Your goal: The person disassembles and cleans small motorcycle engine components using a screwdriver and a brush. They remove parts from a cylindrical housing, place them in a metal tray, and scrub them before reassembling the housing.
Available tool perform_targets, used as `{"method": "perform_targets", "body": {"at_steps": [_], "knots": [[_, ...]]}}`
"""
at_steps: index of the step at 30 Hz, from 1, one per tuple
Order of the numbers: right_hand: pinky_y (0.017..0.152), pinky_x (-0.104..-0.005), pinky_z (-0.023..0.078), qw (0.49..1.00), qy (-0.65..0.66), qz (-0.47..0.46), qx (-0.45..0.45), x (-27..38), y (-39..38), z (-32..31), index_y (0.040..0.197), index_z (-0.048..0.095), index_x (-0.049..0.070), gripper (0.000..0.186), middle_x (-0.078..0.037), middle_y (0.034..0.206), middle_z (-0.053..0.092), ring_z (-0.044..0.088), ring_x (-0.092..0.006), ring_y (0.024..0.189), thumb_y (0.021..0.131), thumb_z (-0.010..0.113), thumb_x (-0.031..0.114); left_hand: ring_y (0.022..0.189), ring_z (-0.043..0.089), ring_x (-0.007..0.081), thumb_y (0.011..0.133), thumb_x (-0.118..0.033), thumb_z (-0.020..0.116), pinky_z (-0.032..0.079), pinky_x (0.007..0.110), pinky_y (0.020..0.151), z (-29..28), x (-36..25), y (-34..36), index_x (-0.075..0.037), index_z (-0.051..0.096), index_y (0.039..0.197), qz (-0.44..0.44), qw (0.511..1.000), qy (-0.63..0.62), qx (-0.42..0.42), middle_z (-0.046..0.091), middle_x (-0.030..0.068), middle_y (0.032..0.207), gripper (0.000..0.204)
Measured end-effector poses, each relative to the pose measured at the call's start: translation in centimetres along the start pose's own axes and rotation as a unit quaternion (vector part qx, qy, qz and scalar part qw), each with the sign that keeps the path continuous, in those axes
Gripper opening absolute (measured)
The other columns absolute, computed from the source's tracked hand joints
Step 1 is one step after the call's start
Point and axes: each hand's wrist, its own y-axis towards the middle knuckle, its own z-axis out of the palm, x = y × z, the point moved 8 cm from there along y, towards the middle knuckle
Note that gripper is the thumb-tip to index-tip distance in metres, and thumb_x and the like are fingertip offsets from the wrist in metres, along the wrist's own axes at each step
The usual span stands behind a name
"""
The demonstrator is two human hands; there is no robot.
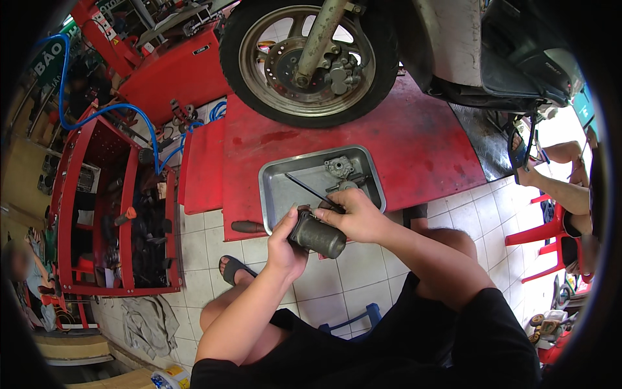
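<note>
My left hand (288,248) is closed round one side of a dark grey cylindrical part (319,236) that looks like a small motor housing. It is tilted, its rounded end toward me. My right hand (356,216) grips a screwdriver (306,188) with a thin dark shaft and rests against the part's upper side. The shaft points up and left over a metal tray (264,194); its handle is mostly hidden by my fingers. In the tray lie a round metal cover (339,166) and other metal pieces (358,185), partly behind my right hand.
The tray stands on a red lift platform (414,152) beneath a motorbike's front wheel (310,65). A brown tool handle (248,226) juts over the platform's edge. A red tool rack (126,214) is on the left. Another person's legs (557,188) and a red chair (541,236) are right.
</note>
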Motion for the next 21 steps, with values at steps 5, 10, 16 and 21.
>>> {"method": "perform_targets", "body": {"at_steps": [5, 10, 16, 21], "knots": [[0.063, -0.04, 0.05, 1.0, -0.003, -0.026, -0.012, 1.1, -0.1, -0.9, 0.088, 0.071, -0.007, 0.041, -0.021, 0.071, 0.068, 0.069, -0.0284, 0.065, 0.09, 0.073, 0.034, 0.113, 0.061, 0.024, 0.1, -0.044, 0.056, 0.046, 0.043, 0.101, 0.3, 0.3, -0.1, -0.005, 0.062, 0.117, -0.033, 0.998, -0.06, -0.009, 0.066, 0.0092, 0.115, 0.043], [0.06, -0.0372, 0.05, 0.999, 0.026, -0.043, -0.015, 0.5, 0.0, -1.4, 0.091, 0.071, -0.004, 0.036, -0.016, 0.069, 0.069, 0.068, -0.0205, 0.061, 0.091, 0.074, 0.032, 0.111, 0.061, 0.0287, 0.1, -0.049, 0.054, 0.046, 0.044, 0.101, 1.1, 0.7, -0.1, -0.005, 0.061, 0.117, -0.08, 0.984, -0.155, 0.027, 0.065, 0.0117, 0.116, 0.047], [0.063, -0.0331, 0.054, 0.99, 0.127, -0.05, 0.037, 1.3, -0.5, -1.4, 0.099, 0.071, -0.003, 0.02, -0.009, 0.075, 0.072, 0.071, -0.0142, 0.07, 0.093, 0.073, 0.016, 0.118, 0.058, 0.0352, 0.098, -0.054, 0.052, 0.044, 0.053, 0.107, 2.6, 0.6, -1.3, -0.004, 0.061, 0.116, -0.131, 0.957, -0.244, 0.08, 0.062, 0.0186, 0.119, 0.054], [0.063, -0.0257, 0.057, 0.978, 0.121, -0.15, 0.085, 3.4, -1.2, -0.5, 0.109, 0.066, -0.006, 0.023, -0.008, 0.082, 0.071, 0.069, -0.0104, 0.073, 0.094, 0.072, 0.011, 0.119, 0.058, 0.0347, 0.097, -0.055, 0.051, 0.044, 0.055, 0.108, 2.3, 0.5, -1.9, -0.006, 0.06, 0.118, -0.138, 0.964, -0.189, 0.123, 0.061, 0.0191, 0.122, 0.054]]}}
